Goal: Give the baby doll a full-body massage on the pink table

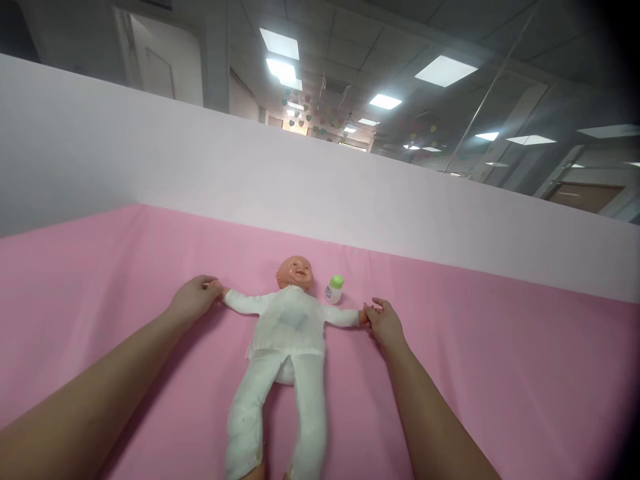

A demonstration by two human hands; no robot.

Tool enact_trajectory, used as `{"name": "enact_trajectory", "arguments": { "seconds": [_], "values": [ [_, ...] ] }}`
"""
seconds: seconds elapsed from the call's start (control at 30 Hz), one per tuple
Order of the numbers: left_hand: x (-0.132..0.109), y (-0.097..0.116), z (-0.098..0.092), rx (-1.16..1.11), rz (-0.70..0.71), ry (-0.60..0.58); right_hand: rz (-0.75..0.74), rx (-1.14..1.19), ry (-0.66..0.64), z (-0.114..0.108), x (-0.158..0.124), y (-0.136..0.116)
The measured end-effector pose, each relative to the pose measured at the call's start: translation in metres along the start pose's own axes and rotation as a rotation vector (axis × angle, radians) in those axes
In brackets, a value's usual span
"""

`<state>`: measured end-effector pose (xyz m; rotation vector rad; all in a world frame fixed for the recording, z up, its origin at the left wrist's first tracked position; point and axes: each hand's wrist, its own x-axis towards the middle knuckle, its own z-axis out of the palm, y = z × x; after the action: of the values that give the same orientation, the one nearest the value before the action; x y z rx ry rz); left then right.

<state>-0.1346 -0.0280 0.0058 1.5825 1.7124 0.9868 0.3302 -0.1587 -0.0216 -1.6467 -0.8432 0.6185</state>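
A baby doll point(290, 327) with a white cloth body lies face up, its arms stretched out to both sides. At the doll's hand on the left of the view, my left hand point(194, 298) is closed around the small plastic fingers. My right hand point(387, 325) pinches the doll's other hand between thumb and fingers. Beside the doll's head stands a small white bottle point(335, 291) with a green cap, touched by neither hand. The doll's feet run partly out of view at the bottom edge.
Pink cloth point(475, 373) covers the surface under the doll, with some creases. A low white partition point(320, 190) runs along the far side. Beyond it are glass, ceiling lights point(446, 71) and a door point(165, 63).
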Motion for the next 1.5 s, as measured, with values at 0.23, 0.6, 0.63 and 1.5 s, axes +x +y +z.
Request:
{"name": "enact_trajectory", "arguments": {
  "seconds": [0.23,0.6,0.63,1.5],
  "values": [
    [0.004,-0.004,-0.002,-0.061,0.027,-0.039,0.018,0.024,-0.049,0.004,0.002,0.005],
    [-0.101,0.063,0.038,-0.033,0.737,-0.222,-0.746,-0.022,-0.282,0.050,-0.101,-0.058],
    [-0.110,0.067,0.041,0.012,0.806,-0.293,-0.839,-0.086,-0.373,0.055,-0.108,-0.060],
    [0.006,-0.008,0.006,-0.043,0.019,-0.008,0.030,-0.009,-0.053,0.006,0.007,0.009]
  ]
}}
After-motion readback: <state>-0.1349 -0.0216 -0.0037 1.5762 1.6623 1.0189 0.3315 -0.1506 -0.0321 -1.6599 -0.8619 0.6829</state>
